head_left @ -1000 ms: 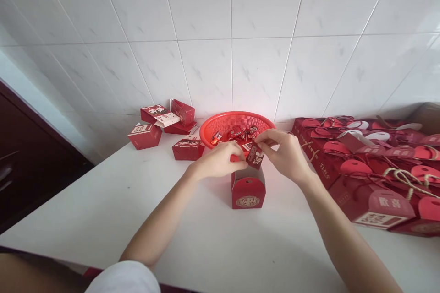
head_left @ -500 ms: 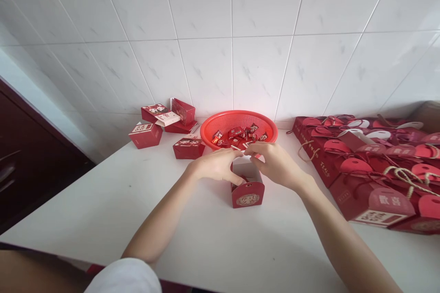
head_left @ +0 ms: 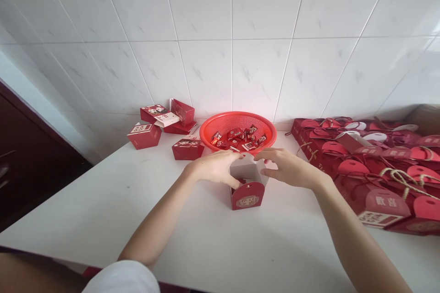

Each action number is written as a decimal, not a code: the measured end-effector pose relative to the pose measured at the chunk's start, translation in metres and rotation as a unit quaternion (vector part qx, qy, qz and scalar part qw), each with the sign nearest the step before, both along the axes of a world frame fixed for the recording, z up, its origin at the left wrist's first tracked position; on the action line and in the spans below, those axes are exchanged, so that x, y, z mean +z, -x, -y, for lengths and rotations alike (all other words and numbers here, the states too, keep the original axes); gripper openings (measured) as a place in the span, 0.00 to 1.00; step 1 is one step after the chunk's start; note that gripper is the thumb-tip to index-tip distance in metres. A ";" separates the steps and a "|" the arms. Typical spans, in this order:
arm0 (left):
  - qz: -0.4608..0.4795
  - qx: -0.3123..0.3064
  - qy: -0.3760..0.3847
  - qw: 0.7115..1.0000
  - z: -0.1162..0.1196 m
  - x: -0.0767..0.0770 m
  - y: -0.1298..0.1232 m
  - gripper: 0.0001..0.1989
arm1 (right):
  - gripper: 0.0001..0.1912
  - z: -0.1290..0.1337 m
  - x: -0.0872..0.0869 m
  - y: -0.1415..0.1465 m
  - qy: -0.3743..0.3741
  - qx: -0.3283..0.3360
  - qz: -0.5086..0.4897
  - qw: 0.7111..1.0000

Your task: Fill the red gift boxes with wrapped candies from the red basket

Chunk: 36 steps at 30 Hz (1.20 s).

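Note:
A small red gift box [head_left: 248,196] with a printed round emblem stands upright on the white table, its top open and its pale inside showing. Something red lies inside, too hidden to name. Gripping the box from its left side is my left hand [head_left: 215,168], thumb at the front and fingers at the back flap. My right hand [head_left: 287,167] is at the box's right rear edge, thumb and fingers apart; whether the fingertips touch the box is unclear. Just behind both hands sits a red plastic basket [head_left: 209,123] with several wrapped candies [head_left: 235,133].
Several red boxes [head_left: 145,136] lie at the back left of the white table [head_left: 103,210]. On the right, many packed red boxes [head_left: 378,199] with cords stand close together beside my right forearm. A tiled wall [head_left: 202,73] bounds the back.
My right hand has moved slightly right and its fingers have spread from the back flap. The left hand keeps its place on the box.

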<state>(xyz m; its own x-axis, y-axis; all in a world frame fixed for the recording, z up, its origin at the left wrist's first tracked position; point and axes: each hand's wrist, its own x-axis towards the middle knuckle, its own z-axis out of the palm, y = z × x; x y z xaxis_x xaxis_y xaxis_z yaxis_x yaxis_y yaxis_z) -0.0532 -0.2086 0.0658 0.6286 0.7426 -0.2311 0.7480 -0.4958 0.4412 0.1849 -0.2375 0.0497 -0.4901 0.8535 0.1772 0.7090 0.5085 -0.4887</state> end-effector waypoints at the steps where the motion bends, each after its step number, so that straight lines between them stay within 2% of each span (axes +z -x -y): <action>1: -0.006 0.004 0.001 1.000 0.000 0.000 0.000 0.47 | 0.12 0.002 -0.002 -0.001 -0.006 -0.004 -0.002 1.000; 4: -0.011 0.020 -0.010 1.000 0.000 -0.001 -0.004 0.45 | 0.11 0.010 -0.013 0.001 -0.027 -0.019 -0.046 0.998; 7: 0.012 0.036 -0.032 0.999 0.004 -0.008 -0.011 0.41 | 0.06 0.020 -0.027 0.009 -0.046 -0.064 -0.111 0.991; 10: 0.024 0.037 -0.062 0.997 0.009 -0.015 -0.019 0.34 | 0.08 0.029 -0.036 0.019 -0.036 -0.092 -0.136 0.986; 13: 0.015 0.034 -0.066 0.997 0.013 -0.018 -0.022 0.32 | 0.13 0.034 -0.040 0.026 -0.007 -0.069 -0.161 0.984; 18: 0.009 0.035 -0.040 0.999 0.011 -0.010 -0.017 0.39 | 0.19 0.042 -0.053 0.025 0.050 -0.001 -0.192 0.980; 23: 0.064 -0.018 0.009 0.998 0.002 0.000 -0.001 0.26 | 0.27 0.047 -0.072 0.017 0.065 0.027 -0.235 0.970; 26: 0.043 -0.026 0.022 0.999 -0.002 0.001 0.002 0.24 | 0.31 0.047 -0.081 0.014 0.061 0.040 -0.265 0.961; 29: 0.026 -0.035 -0.008 0.999 0.001 -0.005 -0.006 0.22 | 0.25 0.048 -0.088 0.017 0.035 0.009 -0.287 0.957; 32: 0.009 -0.063 -0.082 0.995 0.010 -0.017 -0.021 0.18 | 0.19 0.048 -0.096 0.022 -0.026 -0.035 -0.297 0.954; 36: -0.027 -0.037 -0.154 0.987 0.018 -0.029 -0.037 0.26 | 0.19 0.047 -0.105 0.024 -0.134 -0.102 -0.278 0.946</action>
